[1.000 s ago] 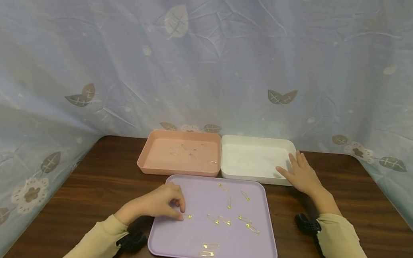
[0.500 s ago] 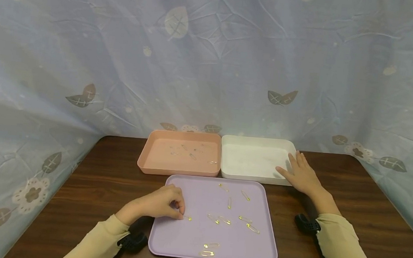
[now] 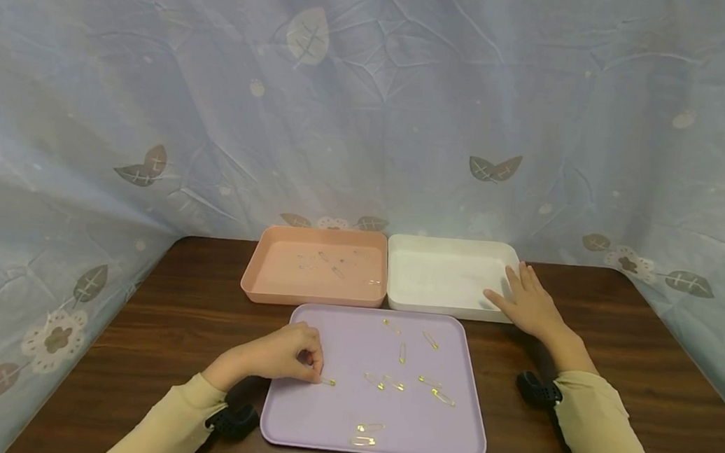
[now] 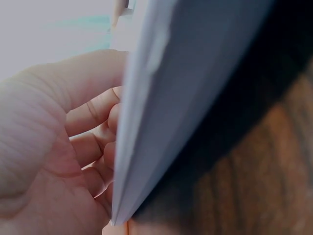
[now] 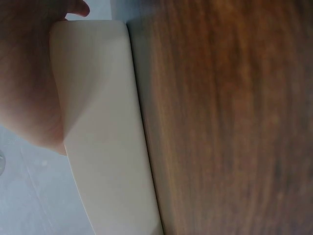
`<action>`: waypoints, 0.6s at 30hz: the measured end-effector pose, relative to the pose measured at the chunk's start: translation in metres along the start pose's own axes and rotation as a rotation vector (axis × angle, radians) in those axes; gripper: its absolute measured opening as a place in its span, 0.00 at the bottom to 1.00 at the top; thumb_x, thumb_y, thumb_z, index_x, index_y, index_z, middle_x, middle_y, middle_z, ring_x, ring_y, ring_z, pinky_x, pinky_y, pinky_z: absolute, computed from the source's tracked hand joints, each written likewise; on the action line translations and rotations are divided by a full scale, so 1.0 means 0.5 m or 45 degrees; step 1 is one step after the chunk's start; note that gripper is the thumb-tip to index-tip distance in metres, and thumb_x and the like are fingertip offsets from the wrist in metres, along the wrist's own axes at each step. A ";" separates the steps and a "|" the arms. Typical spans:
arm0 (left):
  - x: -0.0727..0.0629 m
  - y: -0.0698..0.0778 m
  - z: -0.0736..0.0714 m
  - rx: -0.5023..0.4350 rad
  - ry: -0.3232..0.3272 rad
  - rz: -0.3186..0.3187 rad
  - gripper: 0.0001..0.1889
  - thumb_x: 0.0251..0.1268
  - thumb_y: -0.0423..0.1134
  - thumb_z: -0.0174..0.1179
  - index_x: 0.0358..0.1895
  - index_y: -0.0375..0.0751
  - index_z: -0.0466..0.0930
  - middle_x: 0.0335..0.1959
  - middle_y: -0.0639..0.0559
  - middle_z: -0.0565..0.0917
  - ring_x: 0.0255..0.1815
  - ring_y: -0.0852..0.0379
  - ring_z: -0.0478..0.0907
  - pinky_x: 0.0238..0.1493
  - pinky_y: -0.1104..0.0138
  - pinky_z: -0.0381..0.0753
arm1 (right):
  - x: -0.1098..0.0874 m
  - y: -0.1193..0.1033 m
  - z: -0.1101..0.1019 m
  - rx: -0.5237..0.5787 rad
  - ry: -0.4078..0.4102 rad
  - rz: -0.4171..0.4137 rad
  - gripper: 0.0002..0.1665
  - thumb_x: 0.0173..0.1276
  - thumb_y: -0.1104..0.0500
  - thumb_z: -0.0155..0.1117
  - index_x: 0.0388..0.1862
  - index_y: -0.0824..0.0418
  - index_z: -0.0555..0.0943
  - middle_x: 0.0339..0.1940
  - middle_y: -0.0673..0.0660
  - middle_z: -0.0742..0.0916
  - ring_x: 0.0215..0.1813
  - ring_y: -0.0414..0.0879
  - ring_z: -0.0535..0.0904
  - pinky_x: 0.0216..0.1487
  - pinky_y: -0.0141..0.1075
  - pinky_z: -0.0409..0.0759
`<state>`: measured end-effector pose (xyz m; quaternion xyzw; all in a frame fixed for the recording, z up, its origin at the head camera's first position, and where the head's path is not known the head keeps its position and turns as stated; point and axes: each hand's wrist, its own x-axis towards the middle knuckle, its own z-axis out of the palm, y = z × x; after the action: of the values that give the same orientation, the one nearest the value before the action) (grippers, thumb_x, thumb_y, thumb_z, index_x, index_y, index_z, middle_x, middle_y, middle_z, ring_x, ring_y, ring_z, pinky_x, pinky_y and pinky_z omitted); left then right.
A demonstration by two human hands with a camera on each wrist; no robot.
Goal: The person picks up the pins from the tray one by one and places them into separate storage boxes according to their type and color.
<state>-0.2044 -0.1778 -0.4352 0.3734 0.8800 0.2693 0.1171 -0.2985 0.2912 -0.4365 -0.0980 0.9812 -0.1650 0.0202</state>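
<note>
On the left of the table point(image 3: 160, 318), we see the left hand point(image 3: 284, 352) — thumb and finger pinching one yellow-ended safety pin point(image 3: 328, 382) at the left part of the lilac tray point(image 3: 295, 418). Behind, the peach tray point(image 3: 273, 276) holds silvery pins point(image 3: 337, 272). Rightward, more yellow-ended pins point(image 3: 402, 353) lie scattered across the lilac tray. Beyond them we find the white tray point(image 3: 431, 277) — the right hand point(image 3: 532, 306), fingers spread, reaches over its right rim.
</note>
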 end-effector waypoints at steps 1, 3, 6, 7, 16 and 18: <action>0.000 0.000 -0.001 -0.005 0.003 0.002 0.07 0.51 0.42 0.72 0.24 0.55 0.83 0.25 0.62 0.73 0.33 0.67 0.65 0.40 0.72 0.64 | 0.000 0.000 0.000 0.001 0.003 -0.002 0.56 0.71 0.29 0.42 0.78 0.69 0.43 0.78 0.76 0.43 0.78 0.71 0.35 0.72 0.68 0.42; 0.000 -0.001 -0.001 -0.008 0.010 0.005 0.06 0.52 0.42 0.72 0.24 0.55 0.83 0.25 0.62 0.74 0.33 0.67 0.65 0.40 0.72 0.65 | 0.001 -0.001 0.000 0.008 0.005 -0.006 0.56 0.71 0.29 0.43 0.78 0.69 0.44 0.78 0.76 0.43 0.78 0.71 0.35 0.72 0.68 0.42; 0.001 -0.001 -0.004 -0.003 0.045 0.038 0.06 0.52 0.41 0.72 0.24 0.55 0.83 0.26 0.61 0.75 0.32 0.67 0.67 0.40 0.73 0.66 | 0.002 0.000 0.001 0.008 0.007 -0.012 0.56 0.71 0.29 0.43 0.78 0.70 0.44 0.77 0.77 0.43 0.78 0.72 0.36 0.72 0.68 0.42; 0.002 -0.001 -0.005 0.002 0.060 0.052 0.06 0.53 0.41 0.71 0.25 0.54 0.84 0.26 0.60 0.75 0.32 0.67 0.67 0.40 0.73 0.66 | 0.002 0.000 0.001 0.005 0.009 -0.013 0.56 0.71 0.30 0.43 0.78 0.70 0.44 0.77 0.77 0.43 0.78 0.72 0.36 0.72 0.68 0.42; 0.008 0.014 -0.013 0.087 0.209 0.106 0.06 0.53 0.41 0.72 0.25 0.55 0.83 0.28 0.58 0.77 0.34 0.63 0.71 0.42 0.72 0.69 | 0.002 0.003 0.003 -0.011 0.020 -0.016 0.56 0.71 0.30 0.43 0.77 0.71 0.45 0.77 0.77 0.44 0.78 0.72 0.37 0.72 0.68 0.43; 0.009 0.020 -0.014 0.119 0.241 0.110 0.07 0.53 0.41 0.72 0.25 0.55 0.83 0.28 0.59 0.77 0.35 0.63 0.71 0.43 0.71 0.70 | 0.002 0.003 0.004 -0.013 0.021 -0.013 0.56 0.71 0.30 0.43 0.77 0.71 0.45 0.77 0.77 0.44 0.78 0.72 0.37 0.73 0.67 0.43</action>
<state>-0.2043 -0.1716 -0.4239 0.3890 0.8817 0.2669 0.0043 -0.2997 0.2920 -0.4388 -0.1018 0.9816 -0.1610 0.0108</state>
